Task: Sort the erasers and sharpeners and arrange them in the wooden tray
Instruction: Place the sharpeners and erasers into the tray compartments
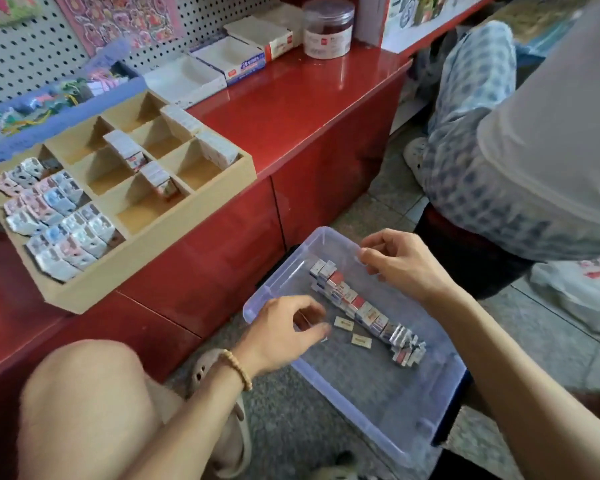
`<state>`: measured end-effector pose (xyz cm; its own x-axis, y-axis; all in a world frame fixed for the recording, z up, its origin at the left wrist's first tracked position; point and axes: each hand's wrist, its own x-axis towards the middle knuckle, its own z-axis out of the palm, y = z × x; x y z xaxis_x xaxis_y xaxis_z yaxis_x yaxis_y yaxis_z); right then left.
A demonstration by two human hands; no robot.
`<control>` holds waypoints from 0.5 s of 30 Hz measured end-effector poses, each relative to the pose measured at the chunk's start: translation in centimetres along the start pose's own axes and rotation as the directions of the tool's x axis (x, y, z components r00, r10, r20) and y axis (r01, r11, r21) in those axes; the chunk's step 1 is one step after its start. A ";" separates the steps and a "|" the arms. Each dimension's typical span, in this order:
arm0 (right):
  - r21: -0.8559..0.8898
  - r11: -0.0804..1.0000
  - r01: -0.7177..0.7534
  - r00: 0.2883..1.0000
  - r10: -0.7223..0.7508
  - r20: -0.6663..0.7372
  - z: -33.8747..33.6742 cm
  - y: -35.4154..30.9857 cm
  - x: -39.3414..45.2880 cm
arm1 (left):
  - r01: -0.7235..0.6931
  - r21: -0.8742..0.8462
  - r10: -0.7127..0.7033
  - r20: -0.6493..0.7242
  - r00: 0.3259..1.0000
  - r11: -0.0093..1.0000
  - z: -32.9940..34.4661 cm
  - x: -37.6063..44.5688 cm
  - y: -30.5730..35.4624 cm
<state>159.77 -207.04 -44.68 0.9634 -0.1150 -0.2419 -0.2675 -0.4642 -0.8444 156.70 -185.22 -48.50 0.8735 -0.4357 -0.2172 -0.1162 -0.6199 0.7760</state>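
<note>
Both hands hover in the clear bin on the floor. The left hand pinches something small, too hidden to name; the right hand hangs loose, empty, above the row of erasers. The wooden tray waits on the bench, likely for easy transfer.

Left grip loosely curled; right grip curled, both forearms extended.

wooden tray on counter | erasers in bin on floor
</note>
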 end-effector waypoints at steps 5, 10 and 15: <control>0.079 0.982 -0.169 0.985 0.172 -0.025 0.5 6.2 2.4 | 0.065 0.017 -0.066 0.063 0.996 0.998 5.2 2.0 -2.6; 0.140 0.908 -0.396 0.915 0.403 -0.026 4.2 14.2 5.6 | 0.095 0.148 -0.115 0.132 0.985 0.984 8.6 3.9 -6.9; 0.190 0.784 -0.591 0.803 0.593 0.050 10.2 21.1 7.3 | 0.051 0.283 -0.111 0.198 0.974 0.958 9.3 6.3 -10.2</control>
<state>161.02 -208.72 -69.11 0.6146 -0.3242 -0.7191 -0.7819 -0.1296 -0.6098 159.00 -187.77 -63.28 0.7698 -0.4851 -0.4148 -0.2005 -0.8008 0.5644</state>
